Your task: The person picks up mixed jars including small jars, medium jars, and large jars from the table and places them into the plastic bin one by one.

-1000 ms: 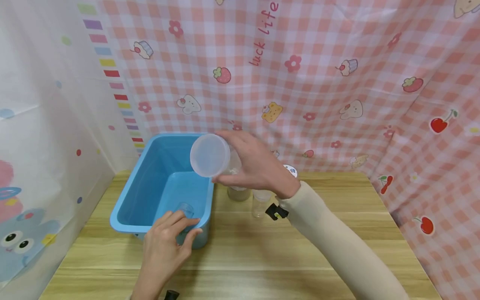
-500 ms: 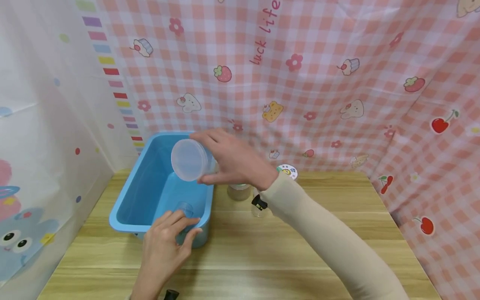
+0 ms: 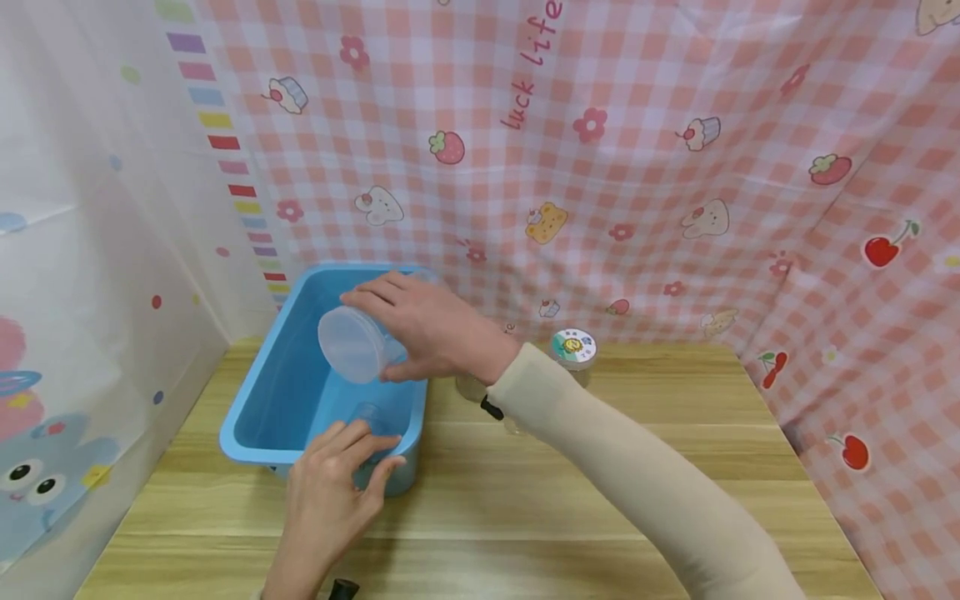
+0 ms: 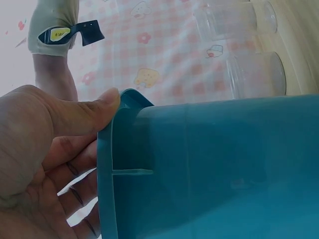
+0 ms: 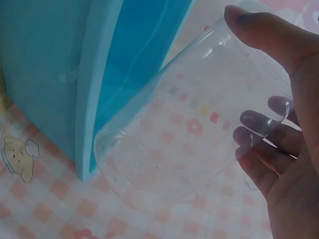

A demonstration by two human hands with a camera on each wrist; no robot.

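The right hand [image 3: 427,329] is clamped around a clear jar [image 3: 352,343] with a translucent whitish lid, thumb on one side and fingers on the other. The jar is tilted and held up over the opening of a blue bin [image 3: 258,457], its lid turned toward the bin's left side. In the right wrist view the jar's rounded clear base overlaps the bin's edge, and the cloth pattern shows through its wall.

The left hand [image 3: 333,479] grips the bin's rim at the near right corner, with the thumb on the outer side and the fingers reaching over to the inside. A small clear container [image 3: 367,414] sits in the bin just beyond those fingers, its lower part hidden.

The bin stands on a wood-grain tabletop [image 3: 562,517]. To its right, a jar with a printed lid [image 3: 573,346] stands upright near the back, while a second jar [image 3: 471,387] and a third jar [image 3: 515,427] are mostly covered by the right hand and the cream sleeve [image 3: 622,458]. A pink checked cloth [image 3: 480,200] with cupcakes and strawberries hangs behind, and a white dotted cloth [image 3: 90,250] hangs at the left.
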